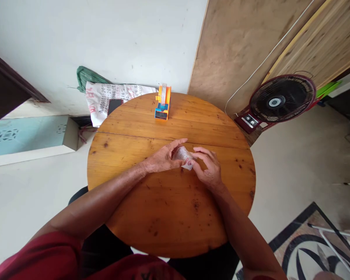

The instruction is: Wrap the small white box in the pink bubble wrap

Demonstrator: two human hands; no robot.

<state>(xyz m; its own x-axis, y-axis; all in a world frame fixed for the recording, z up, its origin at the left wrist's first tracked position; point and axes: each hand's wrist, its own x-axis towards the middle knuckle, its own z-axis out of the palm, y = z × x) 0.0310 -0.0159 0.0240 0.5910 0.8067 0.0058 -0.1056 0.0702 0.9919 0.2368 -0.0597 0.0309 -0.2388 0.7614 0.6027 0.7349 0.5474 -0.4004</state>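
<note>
Above the middle of the table, my left hand (165, 157) curves around a small whitish, semi-clear wrapped bundle (182, 154), thumb below and fingers above. The bundle looks like crinkled plastic film or bubble wrap; what is inside is hidden. My right hand (207, 165) pinches its right edge between thumb and fingertips, the remaining fingers bent. Beyond both hands, near the table's far edge, stands an orange and blue tape dispenser (162, 103) with a roll of clear tape in it.
The round wooden table (163, 210) has a seam across it. A fan (277, 102) stands beyond its right side, with a white cord on the wall. White printed sacks (102, 99) lean behind the far left edge. A pale blue box (26, 134) is at left.
</note>
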